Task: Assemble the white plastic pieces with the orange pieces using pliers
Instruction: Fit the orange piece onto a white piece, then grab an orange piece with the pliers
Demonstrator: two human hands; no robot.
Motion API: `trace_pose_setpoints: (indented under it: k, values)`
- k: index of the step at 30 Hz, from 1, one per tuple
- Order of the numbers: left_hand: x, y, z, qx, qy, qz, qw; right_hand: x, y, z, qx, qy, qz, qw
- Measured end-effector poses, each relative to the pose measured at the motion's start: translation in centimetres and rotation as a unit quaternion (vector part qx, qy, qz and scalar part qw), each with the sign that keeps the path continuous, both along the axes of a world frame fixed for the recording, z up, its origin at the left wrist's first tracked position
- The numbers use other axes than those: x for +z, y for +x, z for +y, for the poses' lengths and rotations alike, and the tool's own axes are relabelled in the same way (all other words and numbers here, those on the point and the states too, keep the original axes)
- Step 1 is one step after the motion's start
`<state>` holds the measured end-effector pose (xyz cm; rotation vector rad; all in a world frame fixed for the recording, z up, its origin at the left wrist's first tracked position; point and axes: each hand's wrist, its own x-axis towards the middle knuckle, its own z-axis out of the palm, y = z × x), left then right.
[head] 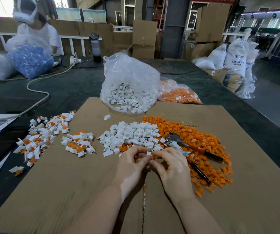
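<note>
Dozens of finished pieces [39,139] sit left of my pinch; left hand [132,163] and right hand [171,166] squeeze one white piece [148,153] onto an orange piece [152,157]. Pliers [186,147] lie idle just right, with big loose heaps beyond.

White pieces [132,134] and orange pieces [195,141] cover brown cardboard [68,183] at centre frame; red-and-black-handled pliers [191,152] lie right; blue parts fill a clear bag [29,63] upper left.

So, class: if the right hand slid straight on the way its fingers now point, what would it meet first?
Probably the left hand: the right hand points left at it, a white piece pinched between them.
</note>
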<state>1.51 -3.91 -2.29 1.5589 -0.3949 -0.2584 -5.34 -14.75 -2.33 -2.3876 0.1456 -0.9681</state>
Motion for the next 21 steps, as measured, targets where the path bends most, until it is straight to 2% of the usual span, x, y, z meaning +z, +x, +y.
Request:
trace_pose_setpoints:
  k: [8, 12, 14, 16, 19, 21]
  values:
    - [0.1, 0.0, 0.0, 0.002, 0.016, -0.014, 1.0, 0.0, 0.0, 0.0, -0.019, -0.015, 0.004, 1.0]
    - [0.1, -0.1, -0.2, 0.004, -0.017, 0.025, 1.0, 0.7, -0.2, -1.1, -0.147, -0.009, 0.033, 0.989]
    - [0.1, 0.0, -0.2, 0.006, -0.007, 0.022, 1.0, 1.4, -0.1, -2.4, -0.22, 0.016, 0.113, 0.969]
    - [0.2, 0.1, -0.2, 0.006, -0.004, 0.027, 1.0, 2.1, 0.1, -4.0, -0.279, 0.012, 0.231, 0.932]
    - [0.6, 0.2, -0.5, 0.011, -0.008, 0.048, 0.999, 3.0, 0.7, -5.9, -0.273, 0.018, 0.387, 0.88]
    - [0.8, 0.3, -0.6, 0.011, -0.013, 0.065, 0.998, 3.4, 1.2, -6.6, -0.254, 0.01, 0.449, 0.857]
